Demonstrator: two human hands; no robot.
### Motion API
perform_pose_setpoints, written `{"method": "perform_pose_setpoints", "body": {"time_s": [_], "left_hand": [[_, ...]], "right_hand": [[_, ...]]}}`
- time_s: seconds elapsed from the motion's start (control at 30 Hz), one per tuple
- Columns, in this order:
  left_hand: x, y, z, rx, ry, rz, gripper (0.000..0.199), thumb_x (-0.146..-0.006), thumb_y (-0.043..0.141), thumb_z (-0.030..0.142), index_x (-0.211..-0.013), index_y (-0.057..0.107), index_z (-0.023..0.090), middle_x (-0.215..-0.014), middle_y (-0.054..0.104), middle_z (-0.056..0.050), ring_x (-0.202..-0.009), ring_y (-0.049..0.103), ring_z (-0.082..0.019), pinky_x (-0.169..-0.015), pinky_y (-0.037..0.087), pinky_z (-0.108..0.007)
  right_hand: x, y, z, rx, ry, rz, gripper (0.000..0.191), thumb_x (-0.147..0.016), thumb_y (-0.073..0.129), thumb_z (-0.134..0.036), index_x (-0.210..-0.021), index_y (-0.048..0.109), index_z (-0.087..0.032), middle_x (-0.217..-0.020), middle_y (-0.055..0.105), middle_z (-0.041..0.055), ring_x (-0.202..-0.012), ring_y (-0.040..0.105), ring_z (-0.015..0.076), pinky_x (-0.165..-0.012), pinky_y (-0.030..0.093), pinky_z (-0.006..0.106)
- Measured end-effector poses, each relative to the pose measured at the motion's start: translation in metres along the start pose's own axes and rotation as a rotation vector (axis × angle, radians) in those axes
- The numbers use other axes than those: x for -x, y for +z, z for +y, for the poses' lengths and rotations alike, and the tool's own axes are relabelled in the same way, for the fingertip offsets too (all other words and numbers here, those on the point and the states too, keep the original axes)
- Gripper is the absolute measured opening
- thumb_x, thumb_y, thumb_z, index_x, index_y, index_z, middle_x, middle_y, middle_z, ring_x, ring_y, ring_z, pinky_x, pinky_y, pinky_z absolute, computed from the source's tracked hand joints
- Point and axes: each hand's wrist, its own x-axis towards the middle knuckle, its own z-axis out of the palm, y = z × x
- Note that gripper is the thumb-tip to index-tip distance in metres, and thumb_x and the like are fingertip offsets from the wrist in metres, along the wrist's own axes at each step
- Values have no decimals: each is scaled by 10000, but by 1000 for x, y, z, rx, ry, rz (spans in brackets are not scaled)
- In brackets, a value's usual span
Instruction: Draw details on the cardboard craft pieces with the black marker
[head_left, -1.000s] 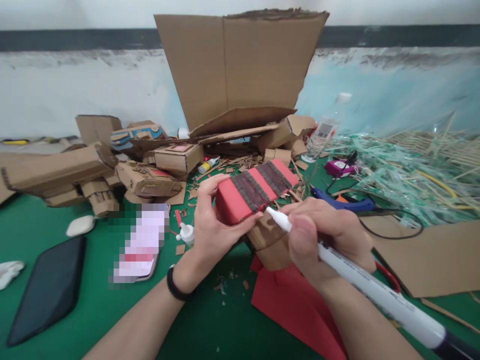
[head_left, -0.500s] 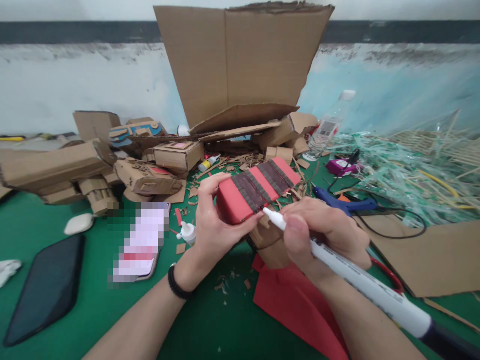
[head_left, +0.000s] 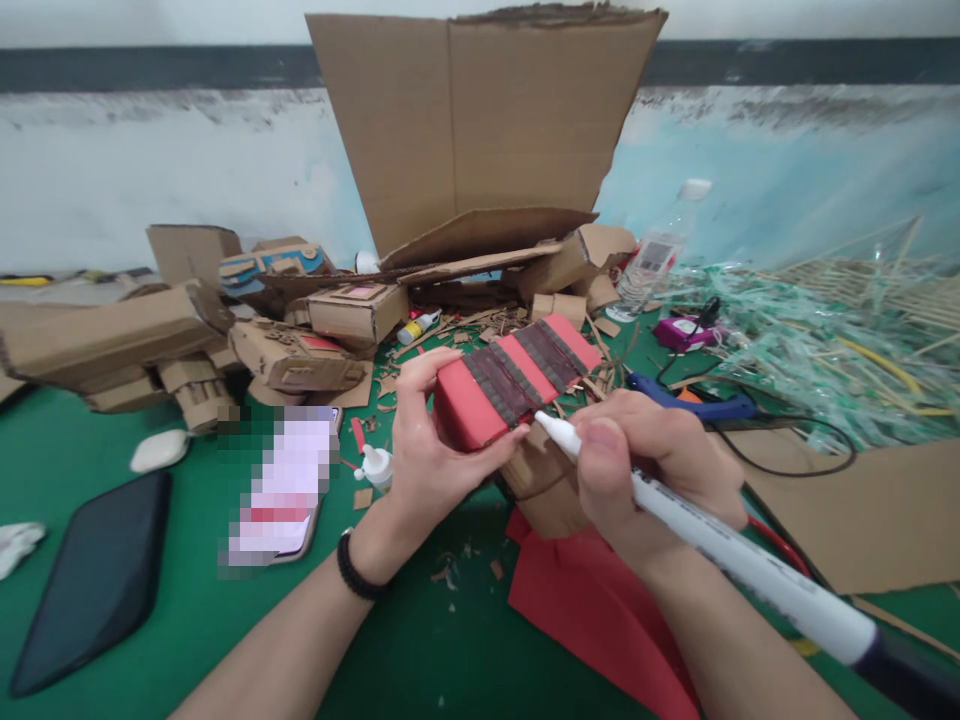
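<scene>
My left hand [head_left: 439, 450] is closed round the near-left end of a red block [head_left: 472, 400] with dark bands across its top. My right hand [head_left: 652, 470] grips a white marker [head_left: 735, 560] with a dark rear end. The marker's tip meets the block's right-hand edge, by a dark band. Beneath the block is a brown cardboard piece [head_left: 551, 490]. Red sheet material [head_left: 592, 610] lies under my right forearm.
A phone [head_left: 289, 490], a black tablet-like object [head_left: 94, 580] and a small glue bottle [head_left: 375, 467] lie left. Cardboard models [head_left: 112, 340] stand behind. At right are a blue glue gun [head_left: 690, 405], a plastic bottle [head_left: 656, 255] and cardboard [head_left: 862, 510].
My right hand and the marker have shifted slightly right, the tip moving a little along the block's edge. My left hand and the block look almost unchanged.
</scene>
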Motion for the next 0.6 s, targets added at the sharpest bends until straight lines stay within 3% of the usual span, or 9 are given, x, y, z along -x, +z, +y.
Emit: {"method": "perform_pose_setpoints", "body": {"time_s": [0.07, 0.2, 0.33, 0.47, 0.6], "left_hand": [[0, 0, 0, 3, -4, 0, 835, -837, 932, 533, -1483, 477, 262, -1422, 602, -131, -1340, 651, -319, -1139, 568, -515], [0, 0, 0, 3, 2, -7, 815, -853, 917, 532, -1482, 474, 262, -1418, 605, -131, -1326, 659, -315, -1132, 573, -513], [0, -1, 0, -4, 0, -4, 828, -845, 922, 545, -1482, 473, 265, -1418, 604, -132, -1331, 656, -317, -1132, 574, -509], [0, -1, 0, -23, 1, -4, 817, -849, 912, 554, -1477, 473, 272, -1404, 606, -134, -1318, 665, -320, -1113, 585, -510], [0, -1, 0, -27, -6, -8, 836, -839, 919, 565, -1478, 469, 268, -1415, 601, -137, -1322, 667, -322, -1109, 587, -500]], "right_hand": [[0, 0, -1, 6, 19, -20, 242, -835, 672, -15, -750, 587, -226, -604, 654, -44, -476, 642, 139, -473, 540, 273], [0, 0, 1, -86, -126, -17, 256, -824, 695, -6, -749, 584, -225, -589, 650, -53, -441, 622, 126, -447, 522, 247], [1, 3, 3, -1, 5, 39, 268, -827, 668, -10, -737, 566, -241, -588, 638, -55, -455, 622, 137, -453, 523, 265], [2, 3, 3, -123, -125, 17, 272, -844, 666, -9, -740, 562, -237, -580, 618, -61, -429, 616, 130, -411, 510, 256], [2, 0, 3, -29, 2, 9, 305, -826, 675, 4, -718, 530, -241, -599, 640, -56, -464, 644, 142, -439, 537, 270]]}}
